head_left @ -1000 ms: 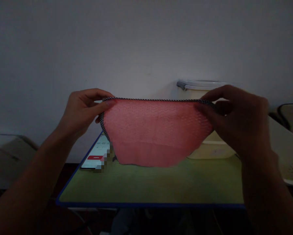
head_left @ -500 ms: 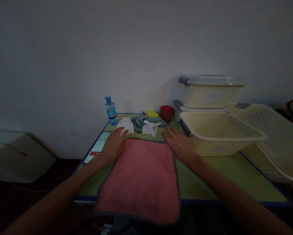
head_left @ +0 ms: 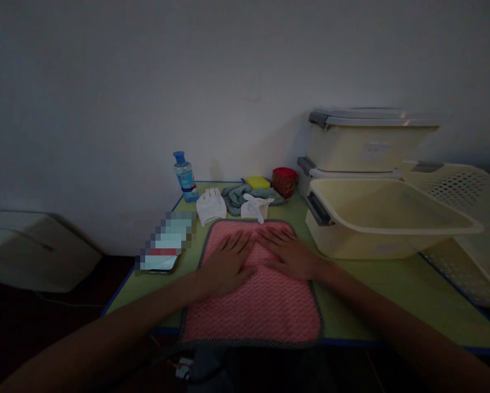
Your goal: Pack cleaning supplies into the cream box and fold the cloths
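A pink textured cloth [head_left: 253,311] with a dark checked border lies spread on the green table, its near edge along the table's front. Flat on its upper left part rests my left hand [head_left: 228,265], fingers extended. My right hand [head_left: 288,254] lies palm down on the upper right part, fingers stretched toward the left hand. The fingertips of both come close together near the cloth's middle. Just beyond the far edge are a white glove [head_left: 211,207], a second white glove [head_left: 256,207] and a crumpled grey-green cloth [head_left: 235,197].
A phone [head_left: 166,243] lies at the left. Along the back stand a blue bottle [head_left: 186,180], a yellow sponge [head_left: 258,183] and a red woven basket [head_left: 284,183]. At right are an open cream bin [head_left: 351,243], stacked lidded boxes [head_left: 351,147] and a perforated laundry basket [head_left: 486,229].
Both hands have moved from the cloth's far corners inward onto its surface. The cloth now lies flatter and farther onto the table, its near edge no longer hanging as low.
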{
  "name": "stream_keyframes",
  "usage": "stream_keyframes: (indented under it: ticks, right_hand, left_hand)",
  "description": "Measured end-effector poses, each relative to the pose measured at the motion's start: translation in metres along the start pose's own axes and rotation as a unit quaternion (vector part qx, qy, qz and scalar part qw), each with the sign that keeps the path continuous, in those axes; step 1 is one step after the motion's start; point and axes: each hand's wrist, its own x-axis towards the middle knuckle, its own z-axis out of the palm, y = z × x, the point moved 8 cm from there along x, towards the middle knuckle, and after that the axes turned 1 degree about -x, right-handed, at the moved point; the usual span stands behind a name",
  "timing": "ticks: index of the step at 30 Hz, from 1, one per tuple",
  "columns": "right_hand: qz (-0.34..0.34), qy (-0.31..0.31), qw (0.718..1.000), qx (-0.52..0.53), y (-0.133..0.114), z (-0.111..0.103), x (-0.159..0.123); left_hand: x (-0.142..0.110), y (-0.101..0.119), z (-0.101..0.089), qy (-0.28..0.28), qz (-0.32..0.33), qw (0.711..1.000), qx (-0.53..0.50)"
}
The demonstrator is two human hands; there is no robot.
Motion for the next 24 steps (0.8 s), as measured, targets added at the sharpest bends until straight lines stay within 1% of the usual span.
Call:
stream_keyframes:
  ticks: [3, 8, 11, 13, 15, 16, 18, 20, 22, 24]
  right_hand:
    - [-0.018, -0.007, 1.0, 0.003, 0.013, -0.006, 0.004]
    - [-0.023, 0.002, 1.0, 0.016, 0.012, -0.012, 0.004]
    - [-0.017, 0.028, 0.999, 0.01, 0.009, -0.018, 0.003]
    - [-0.02, 0.057, 0.998, -0.002, 0.006, -0.026, 0.001]
    - [-0.029, 0.087, 0.996, -0.009, 0.0, -0.035, -0.003]
    - [-0.036, 0.102, 0.994, -0.009, -0.004, -0.04, -0.006]
    - [-0.055, 0.121, 0.991, 0.001, -0.014, -0.047, -0.012]
    - [-0.078, 0.109, 0.991, 0.018, -0.024, -0.046, -0.016]
    - [-0.091, 0.07, 0.993, 0.028, -0.03, -0.04, -0.017]
    - [-0.089, 0.031, 0.995, 0.03, -0.031, -0.03, -0.016]
  left_hand:
    - [0.012, -0.002, -0.001, 0.011, -0.023, 1.0, -0.004]
    - [0.019, -0.003, -0.004, 0.024, -0.015, 0.999, -0.036]
    - [0.019, -0.008, -0.011, 0.051, -0.009, 0.996, -0.074]
    - [0.017, -0.014, -0.02, 0.078, -0.015, 0.991, -0.104]
    - [0.014, -0.019, -0.026, 0.086, -0.008, 0.989, -0.119]
    - [0.013, -0.019, -0.027, 0.077, 0.011, 0.99, -0.119]
    - [0.009, -0.013, -0.026, 0.037, 0.067, 0.992, -0.103]
    - [0.005, -0.009, -0.02, 0.001, 0.098, 0.992, -0.078]
    - [0.004, -0.011, -0.015, -0.015, 0.087, 0.995, -0.055]
    - [0.004, -0.013, -0.011, -0.02, 0.065, 0.997, -0.04]
